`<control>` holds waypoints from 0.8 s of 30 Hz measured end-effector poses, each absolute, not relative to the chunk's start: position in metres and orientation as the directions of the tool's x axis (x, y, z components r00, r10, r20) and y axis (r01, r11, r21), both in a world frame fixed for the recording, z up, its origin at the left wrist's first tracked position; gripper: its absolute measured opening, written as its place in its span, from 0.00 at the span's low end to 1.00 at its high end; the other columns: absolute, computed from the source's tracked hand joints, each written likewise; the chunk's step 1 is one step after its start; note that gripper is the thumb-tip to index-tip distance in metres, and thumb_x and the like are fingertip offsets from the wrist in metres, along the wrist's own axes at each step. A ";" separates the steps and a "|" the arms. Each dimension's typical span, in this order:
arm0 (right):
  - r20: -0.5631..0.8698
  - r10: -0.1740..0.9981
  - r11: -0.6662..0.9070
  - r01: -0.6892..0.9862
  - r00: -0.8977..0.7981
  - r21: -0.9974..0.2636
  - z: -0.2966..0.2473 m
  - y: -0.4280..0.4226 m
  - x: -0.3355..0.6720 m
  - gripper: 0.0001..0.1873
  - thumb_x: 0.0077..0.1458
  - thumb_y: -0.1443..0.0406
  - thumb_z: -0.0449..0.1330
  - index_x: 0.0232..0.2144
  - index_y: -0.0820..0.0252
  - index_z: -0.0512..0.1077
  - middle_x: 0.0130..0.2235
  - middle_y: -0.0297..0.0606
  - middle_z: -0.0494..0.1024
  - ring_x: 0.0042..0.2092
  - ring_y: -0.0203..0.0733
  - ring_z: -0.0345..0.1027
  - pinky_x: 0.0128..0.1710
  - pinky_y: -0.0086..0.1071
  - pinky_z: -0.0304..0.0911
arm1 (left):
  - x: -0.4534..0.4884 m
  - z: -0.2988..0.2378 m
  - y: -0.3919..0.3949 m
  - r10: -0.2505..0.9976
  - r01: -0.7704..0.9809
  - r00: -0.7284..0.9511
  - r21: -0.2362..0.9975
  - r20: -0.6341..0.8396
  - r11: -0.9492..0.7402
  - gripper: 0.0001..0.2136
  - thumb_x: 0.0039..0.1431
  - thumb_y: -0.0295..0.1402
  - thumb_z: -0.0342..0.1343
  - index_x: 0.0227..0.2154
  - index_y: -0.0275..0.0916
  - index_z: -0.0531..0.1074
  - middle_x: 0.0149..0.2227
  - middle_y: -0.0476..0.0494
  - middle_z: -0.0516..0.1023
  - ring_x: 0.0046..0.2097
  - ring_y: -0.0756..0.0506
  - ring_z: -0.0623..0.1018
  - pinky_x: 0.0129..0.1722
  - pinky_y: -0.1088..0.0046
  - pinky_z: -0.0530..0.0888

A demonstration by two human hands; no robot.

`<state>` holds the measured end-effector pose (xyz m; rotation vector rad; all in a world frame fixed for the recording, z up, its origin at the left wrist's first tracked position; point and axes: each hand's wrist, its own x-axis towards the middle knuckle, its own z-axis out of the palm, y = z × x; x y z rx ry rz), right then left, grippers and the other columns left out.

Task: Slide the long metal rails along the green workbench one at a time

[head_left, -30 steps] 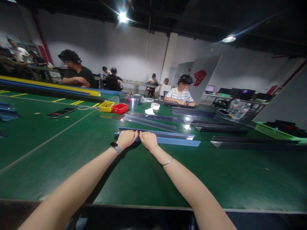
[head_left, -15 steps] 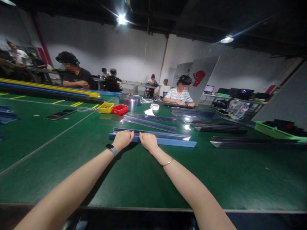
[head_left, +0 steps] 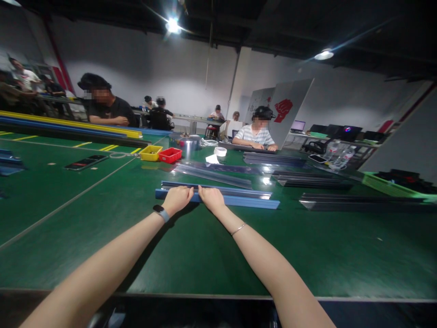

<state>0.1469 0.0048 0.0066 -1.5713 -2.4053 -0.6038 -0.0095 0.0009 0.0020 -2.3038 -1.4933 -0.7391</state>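
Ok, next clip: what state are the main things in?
Left hand: curled over the blue profile
Right hand: curled over it, beside the left
Blue profile: lying lengthwise under both hands
Black profiles: lying down
Yellow bin: upright, open-topped
Red bin: upright, open-topped
Left phone: flat, screen up
White roll: flat
Green basket: dark items inside
Laptop: open, screen lit
Ceiling lamps: lit

a flaring lamp (head_left: 173,26) and a weaker one (head_left: 323,54) light the dim room. glare spots the counter (head_left: 205,264) and glints on the blue strips (head_left: 246,201); the left arm (head_left: 102,259) casts shadow. the far background is soft, edges stretched.
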 end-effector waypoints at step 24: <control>0.478 0.834 0.231 0.961 -0.276 0.151 0.004 -0.003 0.139 0.25 0.60 0.62 0.36 0.29 0.64 0.72 0.30 0.45 0.76 0.32 0.41 0.70 0.30 0.31 0.61 | -0.003 0.003 -0.006 0.751 0.925 0.308 -0.001 0.584 -0.379 0.23 0.59 0.38 0.34 0.23 0.33 0.71 0.27 0.38 0.74 0.31 0.46 0.74 0.32 0.72 0.66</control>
